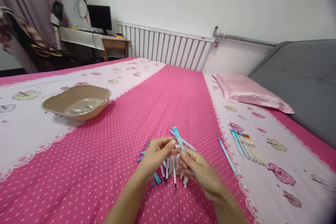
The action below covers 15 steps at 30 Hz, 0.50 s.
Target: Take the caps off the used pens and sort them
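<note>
A big pink bed cover with white dots point(126, 119) spreads out under everything. A grey padded headboard point(299, 70) stands at the right, and a shiny pink cloth pillow point(252, 91) lies near it. Over on the left sits a tan plastic basin with a wavy rim point(76, 95), with small whitish bits point(90, 106) inside.

The two bare hands are close together low in the middle. The right hand point(198, 166) pinches a light blue tube-shaped pen part point(178, 137) between thumb and fingers, and the part points up and away, tilted a little left. The left hand point(156, 150) is bent in right beside it, thumb near fingertip; I cannot tell if it grips anything.

To the right lies a neat row of slim pens with blue and brown tops point(248, 147), and one blue pen point(228, 156) lies alone, between the row and the hands. Under the hands is a loose heap of thin white sticks with dark tips point(174, 173), and a small bright blue cap point(156, 177) lies at its left side.

The blue part looks light, stiff, smooth and maybe a bit slippery. It should be easiest to hold around its middle, with a soft pinch, because thin plastic could crack. The thin sticks look bendy, so hold them away from the tips.
</note>
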Motion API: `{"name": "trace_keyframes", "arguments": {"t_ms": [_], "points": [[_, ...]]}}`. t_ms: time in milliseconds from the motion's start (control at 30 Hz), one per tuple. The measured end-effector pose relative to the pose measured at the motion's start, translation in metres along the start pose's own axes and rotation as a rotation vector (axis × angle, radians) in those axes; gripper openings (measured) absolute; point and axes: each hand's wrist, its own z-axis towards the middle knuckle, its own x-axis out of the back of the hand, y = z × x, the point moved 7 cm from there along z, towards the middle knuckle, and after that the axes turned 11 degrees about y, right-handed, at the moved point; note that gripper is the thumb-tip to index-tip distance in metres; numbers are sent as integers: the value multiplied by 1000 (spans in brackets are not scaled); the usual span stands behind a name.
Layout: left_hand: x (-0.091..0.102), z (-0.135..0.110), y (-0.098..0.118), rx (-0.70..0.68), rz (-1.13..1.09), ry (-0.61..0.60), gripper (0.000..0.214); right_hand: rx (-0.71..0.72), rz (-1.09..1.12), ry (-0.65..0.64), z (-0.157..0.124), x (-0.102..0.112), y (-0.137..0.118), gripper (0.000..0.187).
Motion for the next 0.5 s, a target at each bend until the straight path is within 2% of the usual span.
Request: {"name": "trace_keyframes", "arguments": {"t_ms": [67, 167, 233, 300, 400, 500], "points": [[-5, -6, 0, 46, -91, -77, 39, -71, 174, -92, -5, -18, 5, 33], [-4, -11, 1, 99, -189, -112, 40, -126, 337, -152, -7, -25, 8, 29], [-4, -12, 2, 128, -237, -145, 40, -118, 366, -162, -6, -26, 7, 27], [-3, -11, 2, 140, -262, -156, 37, -75, 324, -122, -4, -23, 5, 26], [6, -4, 1, 97, -249, -39, 29, 44, 126, -7, 0, -16, 1, 27], [15, 3, -1, 52, -203, 133, 28, 253, -131, 160, 3, -5, -10, 26]]}}
